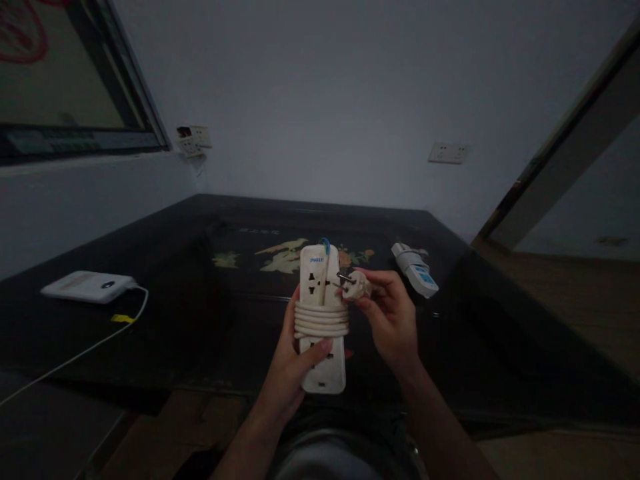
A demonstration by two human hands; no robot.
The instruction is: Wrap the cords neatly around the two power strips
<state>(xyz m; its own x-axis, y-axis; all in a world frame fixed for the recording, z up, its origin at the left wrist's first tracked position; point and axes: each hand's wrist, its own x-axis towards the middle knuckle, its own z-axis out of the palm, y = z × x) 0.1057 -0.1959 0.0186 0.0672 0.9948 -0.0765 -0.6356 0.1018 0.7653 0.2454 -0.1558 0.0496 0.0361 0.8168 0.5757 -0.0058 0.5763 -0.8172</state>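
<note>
A white power strip (315, 380) with blue lettering at its top end is held upright over the front of the table. Its white cord (321, 321) is wound several times round the strip's middle. My left hand (295, 367) grips the strip from the left and below, thumb lying across its lower face. Between the thumb and fingers of my right hand (393, 313) is a white plug (357, 285), its metal pins pointing left toward the strip's upper sockets. Thin coloured wires (326, 244) show at the strip's top end.
The dark table (180, 333) has a bird-and-flower decoration. A second white power strip (415, 268) lies to the right. At the left rests a white device (89, 287) with a cable (146, 300) running off the edge. Wall sockets (448, 153) are behind, and a loose socket box (193, 141) hangs near the window.
</note>
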